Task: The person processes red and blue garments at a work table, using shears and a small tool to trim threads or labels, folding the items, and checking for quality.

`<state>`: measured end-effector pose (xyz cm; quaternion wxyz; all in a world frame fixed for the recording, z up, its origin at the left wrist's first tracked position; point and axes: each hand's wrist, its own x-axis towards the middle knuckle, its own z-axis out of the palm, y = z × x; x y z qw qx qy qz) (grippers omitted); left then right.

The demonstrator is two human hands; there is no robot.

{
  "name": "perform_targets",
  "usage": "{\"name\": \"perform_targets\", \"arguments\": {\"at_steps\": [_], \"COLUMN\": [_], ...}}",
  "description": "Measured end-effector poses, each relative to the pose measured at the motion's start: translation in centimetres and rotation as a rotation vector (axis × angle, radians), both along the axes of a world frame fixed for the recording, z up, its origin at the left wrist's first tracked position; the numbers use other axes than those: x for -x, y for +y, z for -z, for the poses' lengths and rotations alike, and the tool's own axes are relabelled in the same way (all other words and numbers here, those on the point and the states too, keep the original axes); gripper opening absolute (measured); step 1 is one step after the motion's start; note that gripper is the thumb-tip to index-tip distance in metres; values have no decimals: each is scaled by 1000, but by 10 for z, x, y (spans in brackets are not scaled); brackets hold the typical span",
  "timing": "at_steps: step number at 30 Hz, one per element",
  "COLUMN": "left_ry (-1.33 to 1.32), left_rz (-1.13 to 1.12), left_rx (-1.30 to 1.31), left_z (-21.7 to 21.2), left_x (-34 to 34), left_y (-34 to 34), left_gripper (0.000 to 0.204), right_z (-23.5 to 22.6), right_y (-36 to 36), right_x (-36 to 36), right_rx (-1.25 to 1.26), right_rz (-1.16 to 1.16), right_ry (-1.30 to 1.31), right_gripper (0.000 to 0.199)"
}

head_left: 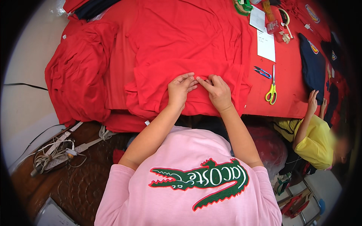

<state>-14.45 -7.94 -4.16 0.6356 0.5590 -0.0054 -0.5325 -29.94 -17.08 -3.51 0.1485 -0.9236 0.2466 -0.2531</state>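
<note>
A red garment (184, 34) lies spread on the red-covered table in front of me, its near part folded over in a wide band. Above that band my left hand (182, 90) and my right hand (218, 92) come together, fingertips almost touching. Thumb and forefinger of my left hand are pinched. My right hand is closed too, its forefinger pointing at the left fingertips. Whatever is between the fingers is too small to make out. Right of the garment lie yellow-handled scissors (270, 95) and blue thread snips (263, 72).
Crumpled red cloth (81, 71) hangs over the table's left edge. White papers (266, 44), a red tape dispenser (275, 26) and a green one (243, 6) sit at the back right. At the right, a person in yellow (313, 139) touches a folded navy garment (312, 67).
</note>
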Motion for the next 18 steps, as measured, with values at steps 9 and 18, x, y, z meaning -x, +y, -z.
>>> {"name": "perform_targets", "arguments": {"at_steps": [9, 18], "left_ry": [14, -46], "left_rz": [21, 142], "left_rx": [31, 70], "left_z": [10, 7], "left_x": [-7, -8], "left_y": [4, 6], "left_gripper": [23, 19], "right_z": [-13, -12], "right_y": [-21, -23], "right_x": [72, 239], "right_rx": [-162, -626], "right_rz": [383, 1001], "right_ry": [-324, -722], "right_gripper": [15, 11]}}
